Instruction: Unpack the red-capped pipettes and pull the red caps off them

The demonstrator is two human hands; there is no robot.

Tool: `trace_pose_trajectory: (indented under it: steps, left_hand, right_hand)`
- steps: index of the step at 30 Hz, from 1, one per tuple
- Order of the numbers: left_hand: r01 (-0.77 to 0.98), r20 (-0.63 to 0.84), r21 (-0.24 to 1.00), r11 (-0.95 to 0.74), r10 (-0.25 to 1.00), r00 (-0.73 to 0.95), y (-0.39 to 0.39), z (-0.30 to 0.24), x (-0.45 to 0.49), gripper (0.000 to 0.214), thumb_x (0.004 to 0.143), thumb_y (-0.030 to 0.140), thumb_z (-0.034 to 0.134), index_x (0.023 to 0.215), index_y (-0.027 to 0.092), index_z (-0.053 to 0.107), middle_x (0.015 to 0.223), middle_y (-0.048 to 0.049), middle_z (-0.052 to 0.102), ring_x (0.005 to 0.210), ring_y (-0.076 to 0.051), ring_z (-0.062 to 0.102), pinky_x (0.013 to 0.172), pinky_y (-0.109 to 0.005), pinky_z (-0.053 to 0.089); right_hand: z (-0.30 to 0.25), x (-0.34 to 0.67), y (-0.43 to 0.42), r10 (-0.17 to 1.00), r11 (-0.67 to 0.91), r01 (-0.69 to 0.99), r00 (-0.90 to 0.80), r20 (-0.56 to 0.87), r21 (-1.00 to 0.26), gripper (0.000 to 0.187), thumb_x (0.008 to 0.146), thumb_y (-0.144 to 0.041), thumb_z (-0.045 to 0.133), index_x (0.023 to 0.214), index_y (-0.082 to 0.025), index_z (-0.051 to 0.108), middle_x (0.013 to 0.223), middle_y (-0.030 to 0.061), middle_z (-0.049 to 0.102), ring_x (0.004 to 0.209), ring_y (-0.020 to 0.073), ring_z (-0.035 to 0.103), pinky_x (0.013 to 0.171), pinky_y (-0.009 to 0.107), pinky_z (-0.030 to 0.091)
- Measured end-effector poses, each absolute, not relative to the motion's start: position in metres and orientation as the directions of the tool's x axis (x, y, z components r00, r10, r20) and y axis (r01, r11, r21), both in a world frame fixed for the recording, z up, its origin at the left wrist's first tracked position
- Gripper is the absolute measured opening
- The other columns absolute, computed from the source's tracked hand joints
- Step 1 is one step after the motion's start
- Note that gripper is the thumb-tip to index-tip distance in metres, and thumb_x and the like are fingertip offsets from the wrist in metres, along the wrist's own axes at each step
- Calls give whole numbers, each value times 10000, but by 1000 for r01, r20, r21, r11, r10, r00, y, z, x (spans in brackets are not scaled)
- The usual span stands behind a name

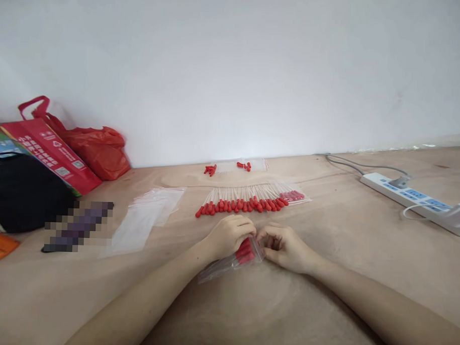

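Holding a clear bag of droppers (237, 257) over the counter (323, 306).
The left hand (230, 236) and right hand (284, 248) both pinch its red-bulbed end; loose droppers (247, 201) lie just beyond.

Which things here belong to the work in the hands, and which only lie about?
In use: left hand, right hand, clear bag of red-bulb droppers, row of loose droppers, empty clear bags.
Lying about: power strip, red plastic bag, black bag.
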State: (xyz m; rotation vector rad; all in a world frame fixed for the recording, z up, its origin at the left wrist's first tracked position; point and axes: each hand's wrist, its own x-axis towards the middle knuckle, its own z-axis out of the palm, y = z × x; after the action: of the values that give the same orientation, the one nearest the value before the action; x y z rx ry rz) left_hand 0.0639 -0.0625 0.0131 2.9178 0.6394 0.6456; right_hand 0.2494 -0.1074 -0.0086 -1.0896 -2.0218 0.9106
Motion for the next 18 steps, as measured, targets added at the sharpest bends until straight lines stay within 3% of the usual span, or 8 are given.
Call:
trace_pose_trajectory:
  steps: [3, 6, 8, 12, 18]
  left_hand:
    - [388, 373, 162, -907, 420, 827, -62, 11, 63, 221, 829, 94, 364, 798, 158, 573, 862, -31, 622, 783, -138, 551, 703, -248, 409]
    - [365, 335, 92, -926, 374, 865, -60, 13, 62, 211, 838, 93, 369, 799, 152, 568, 852, -30, 624, 769, -139, 555, 695, -243, 412]
    - [327, 289, 7, -945, 315, 904, -58, 15, 61, 196, 847, 106, 384, 790, 145, 568, 817, -28, 625, 737, -142, 550, 673, -245, 413]
    - [264, 255, -126, -956, 226, 940, -55, 17, 59, 208, 866, 134, 390, 776, 145, 578, 818, -31, 630, 727, -141, 547, 653, -245, 410]
    - [244, 299, -136, -960, 195, 934, -54, 14, 58, 294, 873, 101, 329, 727, 159, 577, 847, -27, 621, 750, -116, 544, 642, -220, 405]
  right_hand:
    - [-11, 250, -106, 727, 686, 550, -488, 483, -476, 108, 747, -133, 492, 777, -182, 584, 821, 24, 572, 653, 92, 529, 548, 203, 383]
    - [-15, 250, -102, 570, 774, 615, -576, 585, -149, 188, 823, -173, 426, 745, -187, 597, 721, 10, 586, 602, 89, 503, 496, 213, 300]
    - [-16, 249, -99, 488, 794, 607, -626, 608, -13, 251, 842, -170, 395, 675, -182, 583, 634, -7, 565, 538, 78, 457, 473, 228, 257]
    - [-16, 247, -97, 415, 794, 599, -657, 630, 102, 291, 853, -157, 369, 645, -179, 571, 588, -15, 539, 511, 77, 418, 483, 243, 244]
    - [-16, 247, -98, 347, 767, 609, -659, 667, 202, 297, 867, -152, 361, 640, -164, 553, 551, -9, 507, 508, 86, 412, 478, 275, 201]
